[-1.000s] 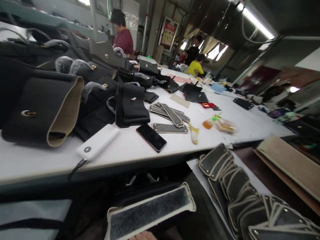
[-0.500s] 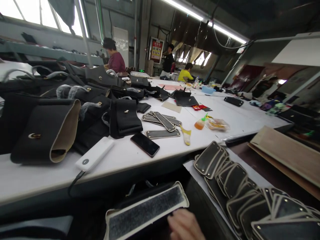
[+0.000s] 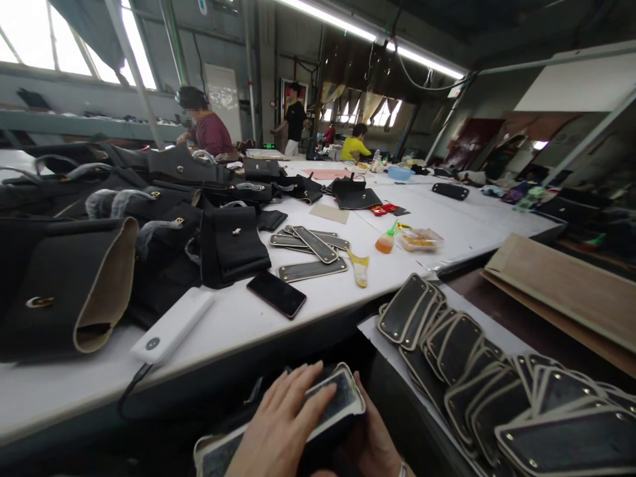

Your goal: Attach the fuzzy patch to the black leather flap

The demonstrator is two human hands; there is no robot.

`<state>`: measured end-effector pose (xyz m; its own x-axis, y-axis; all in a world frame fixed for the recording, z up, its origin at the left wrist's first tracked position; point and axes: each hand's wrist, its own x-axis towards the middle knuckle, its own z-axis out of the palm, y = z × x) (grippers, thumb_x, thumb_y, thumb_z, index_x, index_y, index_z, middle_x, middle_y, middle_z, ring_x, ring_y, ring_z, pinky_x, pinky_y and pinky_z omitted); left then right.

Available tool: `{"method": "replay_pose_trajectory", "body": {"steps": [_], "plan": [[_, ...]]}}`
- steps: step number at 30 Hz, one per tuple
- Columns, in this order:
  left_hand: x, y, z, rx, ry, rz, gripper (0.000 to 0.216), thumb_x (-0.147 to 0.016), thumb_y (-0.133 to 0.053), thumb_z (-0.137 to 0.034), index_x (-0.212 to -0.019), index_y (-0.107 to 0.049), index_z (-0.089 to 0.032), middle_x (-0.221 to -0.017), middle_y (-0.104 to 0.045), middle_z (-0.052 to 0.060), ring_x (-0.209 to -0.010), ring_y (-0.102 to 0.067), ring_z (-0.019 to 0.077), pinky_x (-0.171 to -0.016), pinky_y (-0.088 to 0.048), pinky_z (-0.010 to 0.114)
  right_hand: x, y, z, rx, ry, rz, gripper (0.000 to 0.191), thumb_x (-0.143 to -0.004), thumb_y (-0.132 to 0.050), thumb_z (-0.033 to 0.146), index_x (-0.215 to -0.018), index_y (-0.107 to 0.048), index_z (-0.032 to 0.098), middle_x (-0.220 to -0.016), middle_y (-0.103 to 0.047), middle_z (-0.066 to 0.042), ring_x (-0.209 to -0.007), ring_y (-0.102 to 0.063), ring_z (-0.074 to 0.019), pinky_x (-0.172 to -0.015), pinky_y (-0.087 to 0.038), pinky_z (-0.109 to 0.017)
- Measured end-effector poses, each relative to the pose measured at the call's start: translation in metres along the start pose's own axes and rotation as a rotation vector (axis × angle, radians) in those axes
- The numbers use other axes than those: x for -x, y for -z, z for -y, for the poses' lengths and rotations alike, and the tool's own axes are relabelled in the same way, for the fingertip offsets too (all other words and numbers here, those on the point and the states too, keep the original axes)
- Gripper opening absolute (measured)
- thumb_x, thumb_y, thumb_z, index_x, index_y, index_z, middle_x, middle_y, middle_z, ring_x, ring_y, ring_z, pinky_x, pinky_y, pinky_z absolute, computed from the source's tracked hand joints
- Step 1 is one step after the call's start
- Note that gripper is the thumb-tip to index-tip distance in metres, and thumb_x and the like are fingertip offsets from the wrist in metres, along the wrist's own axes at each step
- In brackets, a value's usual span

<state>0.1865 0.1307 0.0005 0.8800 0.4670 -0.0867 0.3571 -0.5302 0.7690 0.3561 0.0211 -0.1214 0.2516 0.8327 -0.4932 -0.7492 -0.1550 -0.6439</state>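
A black handbag point(image 3: 328, 430) is at the bottom centre, below the table edge, its long base facing up. The base has a dark grey panel point(image 3: 342, 395) framed by a pale raw edge. My left hand point(image 3: 283, 417) lies across this base with its fingers stretched out, covering the middle of the panel. At the bag's right end, my right hand point(image 3: 375, 430) grips the corner from the side; some of its fingers are hidden behind the bag. To the right lies a fanned pile of black base pieces point(image 3: 477, 384) with pale edges and small metal studs.
On the white table point(image 3: 318, 311) stand several black bags point(image 3: 231, 245). Near its front edge are a phone point(image 3: 276, 294), a white corded device point(image 3: 173, 324), a yellow-handled scraper point(image 3: 358, 267) and a glue bottle point(image 3: 386, 240). Cardboard point(image 3: 561, 291) lies at right. People work farther back.
My left hand has come into view and now lies on the bag's base. My right hand has shifted from the front edge to the right end. The view has turned slightly right.
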Motion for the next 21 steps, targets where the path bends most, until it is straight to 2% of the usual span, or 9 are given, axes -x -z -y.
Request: {"method": "replay_pose_trajectory", "body": {"steps": [1, 3, 4, 7, 11, 17, 21], "plan": [[-0.02, -0.001, -0.005, -0.117, 0.004, 0.095, 0.092, -0.059, -0.085, -0.043, -0.141, -0.045, -0.037, -0.158, -0.029, 0.004, -0.142, -0.03, 0.0352, -0.118, -0.022, 0.053, 0.001, -0.003, 0.004, -0.047, -0.016, 0.029, 0.057, -0.086, -0.05, 0.07, -0.102, -0.075, 0.021, -0.085, -0.074, -0.006, -0.092, -0.067, -0.0265, -0.089, -0.05, -0.043], [-0.05, -0.004, -0.013, -0.226, 0.002, 0.201, 0.108, -0.055, -0.087, -0.041, -0.148, -0.033, -0.033, -0.162, -0.013, 0.006, -0.146, -0.019, 0.0332, -0.118, -0.016, 0.053, 0.002, -0.006, 0.01, -0.118, -0.02, 0.074, 0.056, -0.086, -0.052, 0.068, -0.104, -0.074, 0.02, -0.087, -0.074, -0.006, -0.094, -0.067, -0.0262, -0.091, -0.048, -0.043], [-0.059, -0.006, -0.016, -0.257, -0.004, 0.237, 0.11, -0.055, -0.086, -0.041, -0.149, -0.031, -0.033, -0.162, -0.01, 0.007, -0.147, -0.017, 0.0325, -0.118, -0.017, 0.053, 0.002, -0.007, 0.012, -0.13, -0.006, 0.084, 0.056, -0.085, -0.054, 0.069, -0.106, -0.073, 0.02, -0.088, -0.074, -0.006, -0.095, -0.066, -0.0264, -0.092, -0.047, -0.043], [-0.07, -0.014, -0.016, -0.278, -0.024, 0.308, 0.109, -0.057, -0.084, -0.04, -0.15, -0.029, -0.029, -0.162, -0.01, 0.009, -0.146, -0.02, 0.0316, -0.116, -0.024, 0.051, 0.004, -0.006, 0.012, -0.132, 0.02, 0.083, 0.06, -0.083, -0.056, 0.069, -0.109, -0.072, 0.018, -0.089, -0.074, -0.007, -0.094, -0.066, -0.0271, -0.09, -0.048, -0.042], [-0.069, -0.017, -0.007, -0.259, -0.03, 0.311, 0.104, -0.06, -0.082, -0.04, -0.15, -0.03, -0.028, -0.162, -0.014, 0.007, -0.144, -0.027, 0.0305, -0.112, -0.034, 0.047, 0.007, -0.002, 0.012, -0.095, -0.033, 0.047, 0.056, -0.084, -0.055, 0.067, -0.108, -0.073, 0.019, -0.091, -0.074, -0.008, -0.09, -0.067, -0.0264, -0.083, -0.051, -0.04], [-0.075, -0.017, 0.001, -0.25, -0.088, 0.342, 0.101, -0.061, -0.08, -0.044, -0.149, -0.032, -0.028, -0.161, -0.017, 0.006, -0.144, -0.029, 0.0299, -0.112, -0.035, 0.046, 0.009, -0.001, 0.014, -0.115, -0.015, 0.012, 0.052, -0.089, -0.053, 0.061, -0.117, -0.069, 0.02, -0.103, -0.073, -0.006, -0.097, -0.065, -0.0242, -0.088, -0.048, -0.037], [-0.077, -0.017, 0.003, -0.241, -0.081, 0.383, 0.099, -0.063, -0.078, -0.047, -0.149, -0.032, -0.028, -0.162, -0.014, 0.005, -0.144, -0.027, 0.0303, -0.112, -0.035, 0.048, 0.011, -0.002, 0.017, -0.067, -0.016, -0.035, 0.052, -0.086, -0.059, 0.061, -0.115, -0.07, 0.02, -0.097, -0.073, -0.005, -0.098, -0.063, -0.0235, -0.091, -0.044, -0.034]]}}
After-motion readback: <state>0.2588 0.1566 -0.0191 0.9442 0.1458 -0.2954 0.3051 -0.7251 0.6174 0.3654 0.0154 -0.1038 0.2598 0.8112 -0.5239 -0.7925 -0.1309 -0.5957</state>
